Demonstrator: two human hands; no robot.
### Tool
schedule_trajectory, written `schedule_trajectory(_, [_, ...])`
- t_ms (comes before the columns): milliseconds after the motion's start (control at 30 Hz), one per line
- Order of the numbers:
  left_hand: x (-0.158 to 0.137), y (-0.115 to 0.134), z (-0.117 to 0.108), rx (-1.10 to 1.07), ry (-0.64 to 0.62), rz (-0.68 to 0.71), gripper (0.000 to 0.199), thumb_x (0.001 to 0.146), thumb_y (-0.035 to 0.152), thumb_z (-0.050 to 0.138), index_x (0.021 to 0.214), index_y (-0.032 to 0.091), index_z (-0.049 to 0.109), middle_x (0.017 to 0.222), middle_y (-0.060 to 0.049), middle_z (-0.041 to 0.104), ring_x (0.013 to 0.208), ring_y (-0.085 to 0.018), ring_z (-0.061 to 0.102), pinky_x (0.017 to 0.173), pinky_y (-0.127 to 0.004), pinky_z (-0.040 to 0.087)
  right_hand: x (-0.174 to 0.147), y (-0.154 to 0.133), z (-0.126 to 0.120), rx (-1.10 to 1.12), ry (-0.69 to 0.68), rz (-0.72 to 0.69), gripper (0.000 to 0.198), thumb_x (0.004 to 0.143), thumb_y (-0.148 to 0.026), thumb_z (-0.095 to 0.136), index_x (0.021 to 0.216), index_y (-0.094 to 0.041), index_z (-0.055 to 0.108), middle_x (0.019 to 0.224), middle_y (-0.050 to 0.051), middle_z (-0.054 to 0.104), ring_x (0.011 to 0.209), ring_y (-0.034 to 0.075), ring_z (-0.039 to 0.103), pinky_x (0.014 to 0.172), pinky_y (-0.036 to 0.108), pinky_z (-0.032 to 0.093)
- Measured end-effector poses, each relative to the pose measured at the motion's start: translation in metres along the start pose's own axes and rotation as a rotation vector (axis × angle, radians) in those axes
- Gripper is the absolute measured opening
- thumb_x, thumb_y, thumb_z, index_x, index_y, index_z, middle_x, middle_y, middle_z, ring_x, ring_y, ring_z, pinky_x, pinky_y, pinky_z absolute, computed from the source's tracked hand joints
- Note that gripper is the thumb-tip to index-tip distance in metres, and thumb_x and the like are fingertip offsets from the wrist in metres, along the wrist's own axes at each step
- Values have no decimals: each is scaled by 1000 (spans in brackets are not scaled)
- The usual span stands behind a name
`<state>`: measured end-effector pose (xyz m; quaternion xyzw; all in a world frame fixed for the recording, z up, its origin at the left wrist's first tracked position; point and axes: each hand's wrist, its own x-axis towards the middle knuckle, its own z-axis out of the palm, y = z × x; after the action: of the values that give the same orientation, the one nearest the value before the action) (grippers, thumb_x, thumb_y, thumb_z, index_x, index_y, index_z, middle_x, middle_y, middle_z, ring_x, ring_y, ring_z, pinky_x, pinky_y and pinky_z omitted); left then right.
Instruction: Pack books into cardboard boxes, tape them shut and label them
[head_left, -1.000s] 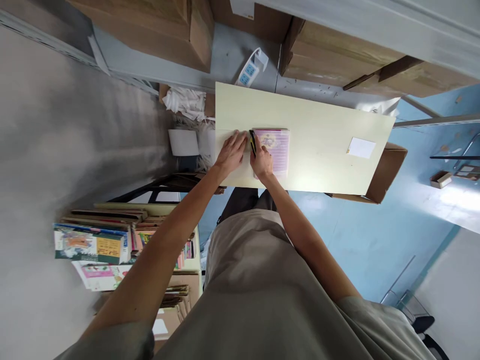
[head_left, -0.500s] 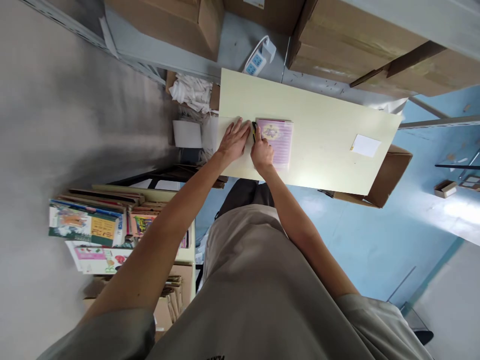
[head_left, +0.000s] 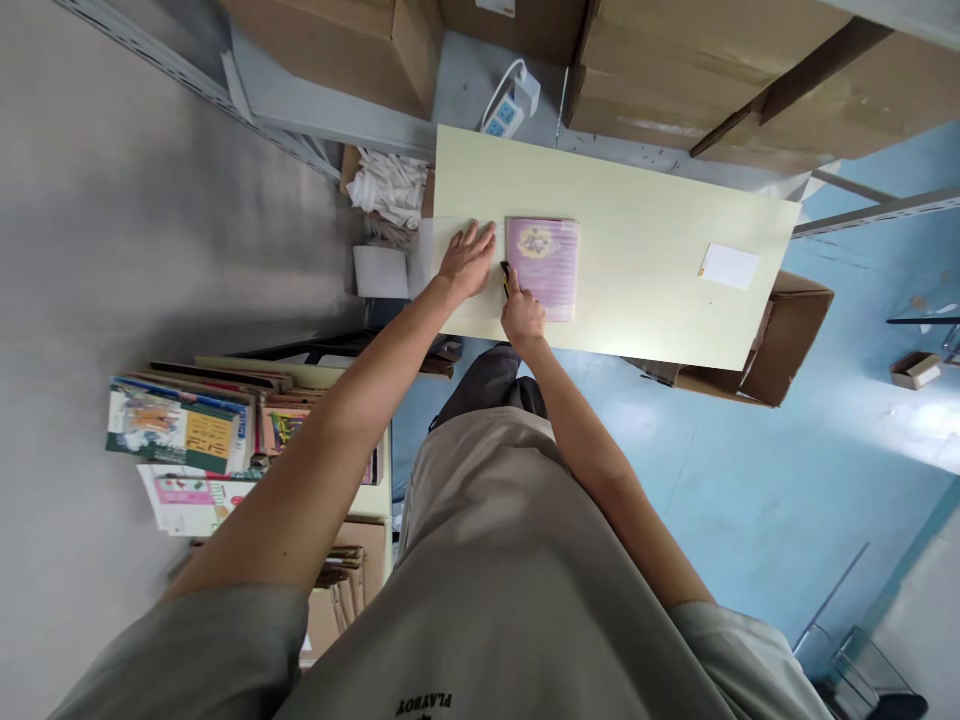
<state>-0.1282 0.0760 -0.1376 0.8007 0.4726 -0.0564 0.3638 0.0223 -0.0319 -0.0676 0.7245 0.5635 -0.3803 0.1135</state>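
Note:
A pink-purple book (head_left: 551,270) lies flat on the pale yellow tabletop (head_left: 637,250). My right hand (head_left: 523,315) grips a black and yellow utility knife (head_left: 505,283), its index finger stretched along the top, at the book's left edge. The blade itself is too small to make out. Left of the book, my left hand (head_left: 468,262) rests flat with its fingers apart. Under it is what looks like a clear plastic film (head_left: 450,235), reaching over the table's left end.
A white card (head_left: 729,266) lies at the table's right side. Behind stand a power strip (head_left: 504,117) and cardboard boxes (head_left: 675,80). An open carton (head_left: 799,335) is below the right end. Books (head_left: 180,425) are stacked on a lower shelf at left.
My right hand has drawn the knife along the book's left edge toward my body, uncovering more of that edge. The left hand stays flat in about the same place. The view has shifted slightly.

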Motion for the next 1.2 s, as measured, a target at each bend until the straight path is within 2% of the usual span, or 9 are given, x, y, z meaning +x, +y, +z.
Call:
schedule_trajectory(233, [5,1,5,-48,28,52,100,116,67,56,194,11,25,202,-24,22,189,-49,12,153,-67,6,-34,8,12,-48,-24,26,82,122,-19,47,198,-25,17,154,25,77,135,37,81,115,53,67])
schedule_trajectory(367, [11,5,4,-59,32,42,108,112,77,59,192,10,30,199,-25,26,185,-50,20,152,-69,12,-50,13,14,-67,-61,30,83,120,-14,48,197,-26,22,154,25,78,137,37,82,117,52,66])
schedule_trajectory(500, [18,9,5,-60,33,-9,110,108,78,63,189,9,36,197,-26,30,181,-52,27,151,-72,16,-65,18,14,-87,-90,23,83,117,-12,50,196,-23,27,155,27,78,141,36,80,119,50,65])
schedule_trajectory(667, [20,10,6,-82,31,2,107,109,76,62,187,7,39,196,-28,29,181,-51,26,150,-71,17,-79,17,8,-116,-139,7,83,116,-6,53,195,-19,30,154,29,78,143,36,80,120,49,65])
schedule_trajectory(833, [17,4,8,-67,9,-15,109,109,76,65,190,10,34,199,-25,25,182,-51,25,151,-71,19,-87,9,-3,-175,-206,-14,81,116,1,45,194,-15,31,154,30,78,145,34,80,119,45,66])
schedule_trajectory(933, [15,6,7,-59,-5,-41,112,107,76,67,193,13,31,201,-23,23,183,-52,23,150,-71,21,-91,5,-10,-213,-269,-54,78,114,2,46,191,-12,38,157,31,77,148,36,78,119,47,66])
schedule_trajectory(1067, [5,16,1,-51,4,-36,111,108,71,67,194,13,26,201,-24,22,183,-53,24,149,-70,27,-101,14,-25,-215,-302,-71,78,115,-7,54,191,-18,40,154,28,79,146,37,80,117,47,66])
schedule_trajectory(1200, [-16,30,-1,1,15,-91,97,109,45,65,191,8,29,203,-24,17,185,-52,26,149,-67,33,-117,46,-49,-74,-198,-62,81,117,-22,61,194,-27,34,152,20,84,140,36,83,118,46,65])
